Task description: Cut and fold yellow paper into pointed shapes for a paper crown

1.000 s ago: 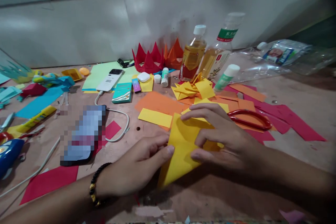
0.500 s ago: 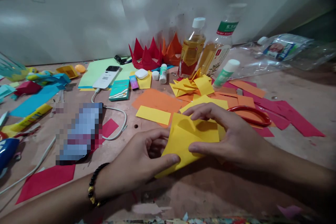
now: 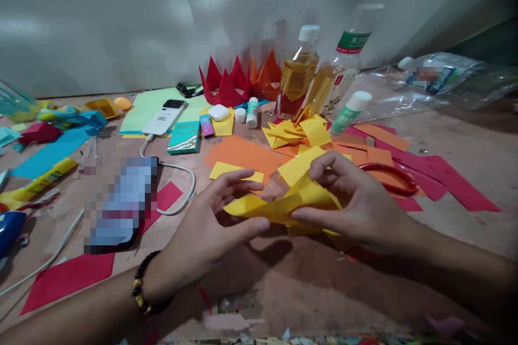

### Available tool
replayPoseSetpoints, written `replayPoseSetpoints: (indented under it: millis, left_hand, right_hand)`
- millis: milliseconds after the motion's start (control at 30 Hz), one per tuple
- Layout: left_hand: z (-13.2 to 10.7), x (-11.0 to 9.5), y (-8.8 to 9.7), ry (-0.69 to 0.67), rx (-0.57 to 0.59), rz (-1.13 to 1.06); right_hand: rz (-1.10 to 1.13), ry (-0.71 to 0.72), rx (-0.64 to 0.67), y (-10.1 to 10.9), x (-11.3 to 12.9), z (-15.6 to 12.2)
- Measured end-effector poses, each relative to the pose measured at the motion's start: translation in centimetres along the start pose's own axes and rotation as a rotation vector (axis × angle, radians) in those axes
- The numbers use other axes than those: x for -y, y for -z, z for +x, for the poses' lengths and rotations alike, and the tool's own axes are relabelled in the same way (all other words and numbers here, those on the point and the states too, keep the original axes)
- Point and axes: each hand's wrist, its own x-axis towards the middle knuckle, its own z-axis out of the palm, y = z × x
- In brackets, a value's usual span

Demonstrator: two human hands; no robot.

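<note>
A folded sheet of yellow paper [image 3: 283, 207] is tilted in the air over the table, one edge toward me. My right hand [image 3: 352, 199] pinches its right side, thumb below and fingers curled over the top. At the paper's left end is my left hand [image 3: 222, 210], its thumb and fingers spread apart around the pointed corner without closing on it. A beaded bracelet [image 3: 140, 285] circles my left wrist. Behind the sheet lie more yellow paper [image 3: 297, 167] and an orange sheet [image 3: 243, 153]. Red-handled scissors [image 3: 394, 191] rest beside my right hand, partly hidden by it.
Red [image 3: 224, 83] and orange [image 3: 267, 78] paper crowns stand against the wall, with tea bottles [image 3: 297, 75] to their right. A glue stick [image 3: 350, 113] leans nearby. On the left, a phone [image 3: 121, 205] lies by a white cable [image 3: 192, 175] and red paper [image 3: 70, 280].
The yellow paper has tipped from facing me to nearly edge-on. My left fingers have lifted and spread, while my right hand keeps its pinch.
</note>
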Motion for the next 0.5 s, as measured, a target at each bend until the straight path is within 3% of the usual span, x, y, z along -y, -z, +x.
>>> replayPoseSetpoints:
  millis: [133,233,300,433,500]
  left_hand:
    - [-0.2,-0.5,0.3,0.161,0.024,-0.183]
    - [-0.7,-0.4,0.2,0.118,-0.063,-0.183]
    - [-1.2,-0.4,-0.2,0.069,-0.057,-0.166]
    - [-1.8,-0.5,-1.0,-0.045,0.068,-0.279]
    - [-1.8,-0.7,-1.0,0.017,0.075,-0.230]
  right_hand:
    - [0.181,-0.112,-0.010,-0.2,0.8,-0.5]
    - [0.181,-0.218,0.160,-0.3,1.9,-0.6]
    - [0.204,-0.279,0.261,-0.4,2.4,-0.7]
    - [0.261,-0.321,0.276,-0.8,2.7,-1.0]
    - [0.290,-0.320,0.298,-0.9,2.7,-1.3]
